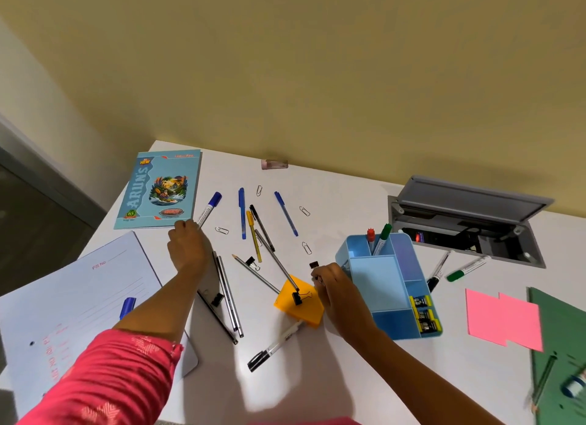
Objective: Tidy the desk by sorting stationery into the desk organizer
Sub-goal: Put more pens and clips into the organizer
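The blue desk organizer (391, 285) stands right of centre, holding a red marker (370, 237) and a green marker (382, 238) upright. My left hand (187, 245) grips the lower end of a blue-capped marker (209, 208) beside the notebook. My right hand (333, 285) rests against the organizer's left side, fingers pinched on a small black binder clip (318, 278). Another black clip (314, 264) lies just above it. Several pens and pencils (253, 234) and paper clips (307, 248) are scattered across the white desk.
An orange sticky-note block (299, 301) with a binder clip lies by my right hand. A blue notebook (158, 190), white file (63, 310), pink notes (501, 320), green folder (561, 355) and open cable hatch (466, 225) ring the desk. Loose markers (466, 268) lie right of the organizer.
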Demonstrator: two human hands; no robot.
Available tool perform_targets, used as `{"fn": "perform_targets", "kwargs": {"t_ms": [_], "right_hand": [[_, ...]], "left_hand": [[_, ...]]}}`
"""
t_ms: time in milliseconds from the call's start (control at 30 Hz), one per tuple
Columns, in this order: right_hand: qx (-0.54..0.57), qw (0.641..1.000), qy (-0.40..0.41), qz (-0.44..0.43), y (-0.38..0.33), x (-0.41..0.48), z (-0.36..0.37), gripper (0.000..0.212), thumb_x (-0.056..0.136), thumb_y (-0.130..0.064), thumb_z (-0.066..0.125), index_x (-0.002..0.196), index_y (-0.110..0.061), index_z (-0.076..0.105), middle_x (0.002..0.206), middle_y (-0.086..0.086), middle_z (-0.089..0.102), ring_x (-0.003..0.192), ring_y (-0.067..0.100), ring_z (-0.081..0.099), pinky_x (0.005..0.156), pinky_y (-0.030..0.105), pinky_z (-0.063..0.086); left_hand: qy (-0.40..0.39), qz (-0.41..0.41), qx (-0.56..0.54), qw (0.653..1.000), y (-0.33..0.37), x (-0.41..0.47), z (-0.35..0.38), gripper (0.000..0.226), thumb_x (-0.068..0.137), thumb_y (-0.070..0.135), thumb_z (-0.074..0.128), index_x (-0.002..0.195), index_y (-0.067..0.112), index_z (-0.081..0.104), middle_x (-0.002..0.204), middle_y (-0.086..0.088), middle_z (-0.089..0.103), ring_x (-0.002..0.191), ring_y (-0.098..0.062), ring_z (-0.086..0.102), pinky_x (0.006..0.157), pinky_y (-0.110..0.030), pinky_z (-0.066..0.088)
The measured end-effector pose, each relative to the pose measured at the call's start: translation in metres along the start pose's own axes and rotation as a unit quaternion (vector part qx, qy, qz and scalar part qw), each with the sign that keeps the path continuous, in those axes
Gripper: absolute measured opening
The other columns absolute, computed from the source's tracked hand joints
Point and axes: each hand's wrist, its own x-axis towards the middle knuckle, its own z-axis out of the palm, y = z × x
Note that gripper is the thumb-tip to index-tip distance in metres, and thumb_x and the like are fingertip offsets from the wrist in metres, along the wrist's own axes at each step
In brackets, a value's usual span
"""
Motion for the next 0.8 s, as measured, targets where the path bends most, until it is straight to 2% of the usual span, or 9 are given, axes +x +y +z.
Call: {"fn": "perform_targets", "kwargs": {"t_ms": [67, 200, 367, 433, 500, 567, 633, 700, 800], "right_hand": [[0.011, 1.000, -0.003, 0.016, 0.002, -0.003, 0.002, 0.013, 0.087, -0.012, 0.065, 0.099, -0.013, 0.062, 0.096, 0.003, 0.064, 0.079, 0.015, 0.065, 0.067, 0.021, 0.053], [0.012, 1.000, 0.002, 0.022, -0.001, -0.003, -0.001, 0.014, 0.086, -0.010, 0.067, 0.097, -0.014, 0.061, 0.094, 0.001, 0.063, 0.077, 0.012, 0.063, 0.066, 0.015, 0.048], [0.027, 0.999, 0.002, 0.036, -0.001, -0.002, -0.005, 0.008, 0.091, -0.010, 0.058, 0.100, -0.011, 0.060, 0.098, 0.003, 0.062, 0.083, 0.014, 0.063, 0.070, 0.014, 0.046], [0.013, 1.000, -0.003, 0.017, 0.000, -0.002, -0.006, 0.016, 0.082, -0.003, 0.069, 0.095, -0.009, 0.062, 0.097, 0.004, 0.063, 0.083, 0.016, 0.064, 0.068, 0.017, 0.050], [0.035, 0.999, 0.011, 0.026, 0.000, -0.002, -0.009, 0.019, 0.079, 0.001, 0.070, 0.095, -0.007, 0.063, 0.100, 0.004, 0.061, 0.088, 0.015, 0.062, 0.071, 0.019, 0.051], [0.091, 0.993, 0.035, 0.069, -0.006, -0.001, -0.015, 0.014, 0.092, -0.007, 0.054, 0.104, -0.008, 0.061, 0.103, 0.002, 0.057, 0.091, 0.013, 0.056, 0.075, 0.017, 0.044], [0.138, 0.982, 0.089, 0.096, -0.010, 0.004, -0.016, 0.015, 0.093, -0.009, 0.047, 0.099, -0.008, 0.061, 0.095, 0.001, 0.059, 0.084, 0.010, 0.057, 0.070, 0.015, 0.045], [0.179, 0.968, 0.139, 0.106, -0.014, 0.007, -0.019, 0.013, 0.090, -0.007, 0.051, 0.097, -0.008, 0.062, 0.087, -0.002, 0.059, 0.078, 0.002, 0.058, 0.064, 0.013, 0.047], [0.224, 0.950, 0.187, 0.109, -0.013, 0.012, -0.027, 0.023, 0.088, -0.011, 0.060, 0.111, -0.006, 0.058, 0.086, 0.000, 0.063, 0.072, 0.000, 0.061, 0.061, 0.015, 0.049]], "left_hand": [[-0.030, -0.009, 0.009, 0.999, 0.000, 0.001, 0.000, 0.025, 0.092, -0.002, 0.044, 0.116, -0.008, 0.052, 0.114, -0.027, 0.052, 0.099, -0.043, 0.050, 0.079, -0.047, 0.044], [-0.057, -0.027, 0.018, 0.998, 0.002, 0.003, 0.000, 0.026, 0.092, 0.001, 0.048, 0.117, -0.008, 0.049, 0.116, -0.027, 0.051, 0.103, -0.040, 0.051, 0.081, -0.045, 0.047], [-0.064, -0.111, -0.070, 0.989, 0.010, -0.001, -0.004, 0.026, 0.094, 0.002, 0.048, 0.116, -0.010, 0.050, 0.116, -0.030, 0.052, 0.107, -0.043, 0.054, 0.086, -0.046, 0.047], [-0.055, -0.113, -0.110, 0.986, 0.013, -0.005, -0.007, 0.026, 0.092, 0.002, 0.051, 0.113, -0.013, 0.052, 0.115, -0.032, 0.055, 0.106, -0.043, 0.055, 0.087, -0.045, 0.046], [-0.036, -0.094, -0.162, 0.982, 0.017, -0.011, -0.011, 0.026, 0.089, 0.001, 0.057, 0.111, -0.012, 0.056, 0.111, -0.031, 0.060, 0.105, -0.042, 0.057, 0.086, -0.041, 0.045], [-0.023, -0.061, -0.224, 0.972, 0.026, -0.024, -0.017, 0.025, 0.087, 0.004, 0.061, 0.109, -0.009, 0.059, 0.104, -0.025, 0.064, 0.098, -0.035, 0.060, 0.081, -0.033, 0.043], [-0.030, -0.031, -0.289, 0.956, 0.040, -0.044, -0.023, 0.022, 0.086, 0.007, 0.064, 0.106, -0.002, 0.062, 0.096, -0.017, 0.066, 0.086, -0.024, 0.059, 0.074, -0.023, 0.039], [-0.053, 0.009, -0.341, 0.939, 0.057, -0.069, -0.025, 0.018, 0.085, 0.009, 0.066, 0.103, 0.005, 0.064, 0.086, -0.008, 0.066, 0.076, -0.016, 0.059, 0.066, -0.014, 0.040], [-0.091, 0.074, -0.379, 0.918, 0.078, -0.110, -0.023, 0.017, 0.086, 0.008, 0.065, 0.102, 0.012, 0.065, 0.080, 0.001, 0.064, 0.071, -0.004, 0.059, 0.062, -0.003, 0.040]]}}
